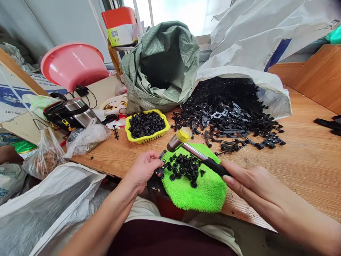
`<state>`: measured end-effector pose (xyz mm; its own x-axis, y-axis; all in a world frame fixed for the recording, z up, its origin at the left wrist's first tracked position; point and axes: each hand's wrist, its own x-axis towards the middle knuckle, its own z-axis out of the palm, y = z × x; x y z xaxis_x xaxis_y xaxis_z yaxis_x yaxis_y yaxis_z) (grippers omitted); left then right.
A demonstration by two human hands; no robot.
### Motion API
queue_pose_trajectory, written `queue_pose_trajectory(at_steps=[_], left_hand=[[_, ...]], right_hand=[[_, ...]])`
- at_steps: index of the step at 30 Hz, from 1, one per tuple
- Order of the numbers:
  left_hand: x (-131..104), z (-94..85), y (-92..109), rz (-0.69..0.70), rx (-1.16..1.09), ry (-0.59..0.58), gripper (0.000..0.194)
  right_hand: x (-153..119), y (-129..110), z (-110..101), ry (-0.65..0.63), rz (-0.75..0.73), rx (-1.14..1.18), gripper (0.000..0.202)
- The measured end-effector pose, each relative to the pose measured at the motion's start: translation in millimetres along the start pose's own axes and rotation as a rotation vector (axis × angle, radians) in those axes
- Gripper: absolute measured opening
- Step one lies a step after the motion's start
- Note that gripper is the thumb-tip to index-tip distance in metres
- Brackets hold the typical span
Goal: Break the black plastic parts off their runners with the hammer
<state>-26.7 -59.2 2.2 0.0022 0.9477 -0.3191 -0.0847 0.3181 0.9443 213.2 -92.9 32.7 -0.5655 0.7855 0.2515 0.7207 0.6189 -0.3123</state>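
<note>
My left hand [146,170] pinches a small black jointed plastic piece [162,164] at the left edge of a bright green cloth [197,199]. In my right hand [245,181] is a mallet [195,152] with a black grip, a metal shaft and a yellow face on its head. The mallet's head is raised over the far left part of the cloth, close to the black piece; whether they touch I cannot tell. Several loose black round-headed plugs [188,167] lie heaped on the cloth beneath the shaft.
Behind the cloth stands a yellow basket [162,133] full of black plugs. Black jointed strips [229,121] spill from a white sack [282,89] on the right. A green woven sack [133,78] gapes open at the back. Plastic bags [86,138] and a steel flask [80,112] sit left.
</note>
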Motion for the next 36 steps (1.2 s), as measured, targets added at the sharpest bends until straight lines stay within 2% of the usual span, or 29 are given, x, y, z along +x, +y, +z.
queue_pose_trajectory(at_steps=[5, 15, 25, 32, 34, 36], left_hand=[[-2.2, 0.6, -2.0, -0.062, -0.057, 0.022, 0.016], [-3.2, -2.1, -4.4, -0.086, -0.130, 0.021, 0.017], [-2.1, 1.8, -7.0, -0.071, -0.110, 0.013, 0.018], [-1.5, -0.4, -7.6, -0.014, -0.033, 0.021, 0.020], [-0.8, -1.1, -8.4, 0.003, -0.009, 0.021, 0.019], [-0.3, -1.4, -9.0, 0.014, 0.012, 0.020, 0.018]], right_hand=[[-3.6, 4.5, 2.2, 0.018, 0.005, 0.034, 0.048], [-13.9, 13.8, 11.9, 0.025, 0.037, 0.080, 0.040], [-17.9, 14.5, 18.4, 0.020, 0.036, 0.077, 0.047], [-10.3, 6.6, 11.6, 0.063, -0.024, 0.021, 0.037], [-7.6, 6.4, 13.1, 0.020, -0.025, -0.022, 0.035], [-5.8, 6.7, 14.8, -0.077, -0.023, -0.100, 0.033]])
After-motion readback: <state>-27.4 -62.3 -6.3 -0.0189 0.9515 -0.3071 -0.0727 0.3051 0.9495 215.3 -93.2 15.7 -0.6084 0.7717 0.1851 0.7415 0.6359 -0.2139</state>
